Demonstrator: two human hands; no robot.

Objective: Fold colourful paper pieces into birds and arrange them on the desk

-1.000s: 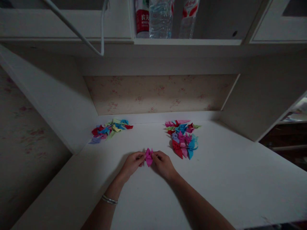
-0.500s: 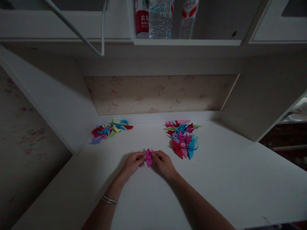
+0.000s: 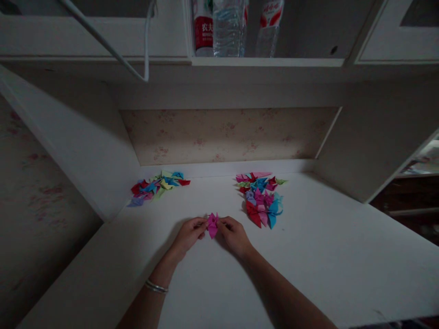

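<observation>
A flat white tabletop (image 3: pixel 329 256) bears a multicoloured folded-paper heap (image 3: pixel 262 200) far right and a multicoloured folded-paper pile (image 3: pixel 158 185) far left. Nearer, between these, the left hand (image 3: pixel 188 234) and right hand (image 3: pixel 235 236) pinch a small, pointed magenta folded-paper piece (image 3: pixel 212 227).

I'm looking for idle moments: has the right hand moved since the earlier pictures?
No: the right hand, pinching the pink folded paper, shows no clear shift against the floral panel.
</observation>
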